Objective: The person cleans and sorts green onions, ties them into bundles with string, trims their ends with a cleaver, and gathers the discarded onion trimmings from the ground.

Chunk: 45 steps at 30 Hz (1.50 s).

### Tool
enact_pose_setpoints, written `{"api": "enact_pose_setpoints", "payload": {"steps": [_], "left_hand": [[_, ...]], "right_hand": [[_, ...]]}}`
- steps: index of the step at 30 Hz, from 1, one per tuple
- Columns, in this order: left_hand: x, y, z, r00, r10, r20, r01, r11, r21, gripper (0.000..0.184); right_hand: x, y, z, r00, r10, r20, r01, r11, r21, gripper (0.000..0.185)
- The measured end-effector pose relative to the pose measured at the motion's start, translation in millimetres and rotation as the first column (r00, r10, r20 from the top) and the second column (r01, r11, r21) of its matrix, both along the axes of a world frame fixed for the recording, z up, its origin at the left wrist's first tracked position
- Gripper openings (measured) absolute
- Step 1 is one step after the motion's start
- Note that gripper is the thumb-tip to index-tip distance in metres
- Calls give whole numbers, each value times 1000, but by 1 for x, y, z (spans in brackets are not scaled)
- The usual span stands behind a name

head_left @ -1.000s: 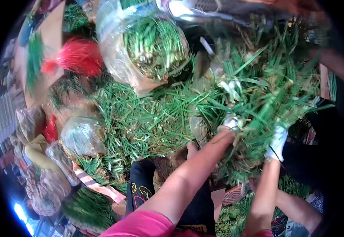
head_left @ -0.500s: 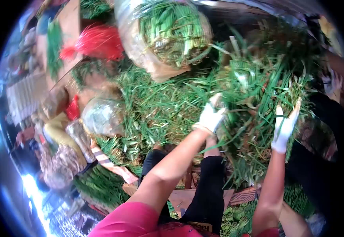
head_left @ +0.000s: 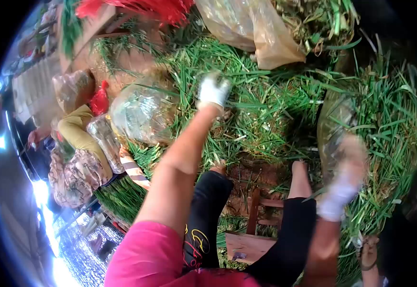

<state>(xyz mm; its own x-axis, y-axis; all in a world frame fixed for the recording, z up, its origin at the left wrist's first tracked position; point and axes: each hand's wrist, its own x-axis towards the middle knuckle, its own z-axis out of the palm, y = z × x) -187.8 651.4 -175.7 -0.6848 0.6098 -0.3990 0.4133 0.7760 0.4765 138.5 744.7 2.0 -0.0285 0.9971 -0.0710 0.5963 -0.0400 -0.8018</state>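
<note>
My left hand (head_left: 213, 92), in a white glove, reaches forward over loose green leaves (head_left: 266, 103) strewn across the ground. Its fingers are blurred, and whether they grip any leaves is unclear. My right hand (head_left: 345, 179), also gloved in white, is smeared by motion beside a large heap of long green leafy stalks (head_left: 385, 138) on the right. What that hand holds, if anything, does not show. A clear plastic sheet or bag (head_left: 333, 122) lies along the heap's left edge.
A large clear bag (head_left: 278, 40) of green bunches stands at the top. A rounded plastic-wrapped bundle (head_left: 141, 112) lies left of my left hand. Red plastic strips (head_left: 141, 7) lie on a board. Another person in a camouflage top (head_left: 82, 167) sits at left. A wooden stool (head_left: 251, 246) is between my legs.
The view has shifted. My left hand has moved forward and left, away from the heap. My right hand has come back towards me. More brown ground shows between my feet.
</note>
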Motion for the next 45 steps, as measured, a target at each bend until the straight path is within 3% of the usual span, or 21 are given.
{"api": "enact_pose_setpoints", "payload": {"steps": [2, 4, 5, 9, 13, 15, 19, 20, 21, 22, 24, 25, 29, 32, 34, 37, 39, 41, 42, 43, 45], "left_hand": [[-69, -5, -27, 986, -134, -103, 104, 961, -258, 68], [-122, -4, -78, 962, -144, -231, 68, 948, -310, 76], [-143, 4, -89, 963, -121, -241, 46, 953, -298, 79], [-192, 38, -144, 913, -217, -345, 99, 939, -329, 93], [-158, 52, -186, 977, -132, -167, 92, 969, -228, 96], [-115, 44, -193, 945, -134, -299, 123, 991, -58, 91], [-44, 40, -130, 972, -235, 5, 227, 937, -264, 91], [-26, 34, -115, 953, -257, 162, 297, 902, -313, 89], [-6, 31, -101, 915, -181, 361, 305, 895, -325, 84], [24, 12, -104, 899, -336, 282, 390, 906, -163, 76], [70, -3, -49, 833, -300, 465, 412, 898, -157, 54], [104, -36, -62, 837, -533, 128, 513, 844, 159, 51], [129, -60, -45, 564, -697, 444, 680, 696, 229, 45], [63, -22, -55, 559, -828, 38, 767, 535, 355, 46], [7, 14, -67, 719, -653, -237, 691, 640, 336, 60], [-74, 19, -161, 817, -396, -418, 438, 899, 5, 63], [-55, 1, -191, 666, -517, -538, 470, 850, -236, 53], [-24, 10, -151, 849, -524, 71, 508, 769, -389, 32], [-14, -18, -184, 770, -638, 25, 622, 740, -255, 34], [10, -14, -133, 709, -579, 403, 704, 622, -343, 42], [59, -27, -107, 805, -514, 296, 562, 820, -106, 52]], "right_hand": [[-38, -117, -87, 767, -593, -245, 307, 674, -672, 39], [-16, -242, -193, 239, -966, 102, 282, -31, -959, 36], [-6, -297, -223, 132, -944, 302, 241, -265, -934, 55], [11, -338, -286, 50, -801, 597, 461, -511, -725, 74], [3, -276, -333, 61, -984, -164, 78, 169, -983, 70], [8, -253, -367, 8, -892, -451, -138, 446, -884, 64], [-7, -190, -373, -210, -631, -747, -579, 696, -425, 53], [39, -214, -435, -122, -872, -474, -389, 482, -785, 68], [28, -201, -419, -485, -849, -212, -484, 462, -743, 68], [26, -197, -408, -520, -837, -169, -465, 443, -767, 67], [11, -189, -367, -171, -901, -398, -264, 431, -863, 66], [7, -194, -350, -103, -911, -399, -204, 411, -888, 65], [9, -209, -316, 10, -927, -374, -81, 372, -925, 63], [11, -207, -324, 13, -919, -394, -68, 392, -918, 61], [10, -207, -334, 9, -914, -406, -64, 405, -912, 60], [9, -214, -338, -9, -910, -414, -49, 414, -909, 59], [9, -213, -342, -21, -904, -426, -44, 427, -903, 58], [8, -209, -348, -28, -900, -434, -50, 435, -899, 57], [8, -201, -351, -26, -899, -437, -65, 438, -897, 57], [8, -196, -351, -25, -897, -441, -81, 442, -894, 56], [5, -183, -351, -23, -888, -459, -106, 458, -882, 56]]}}
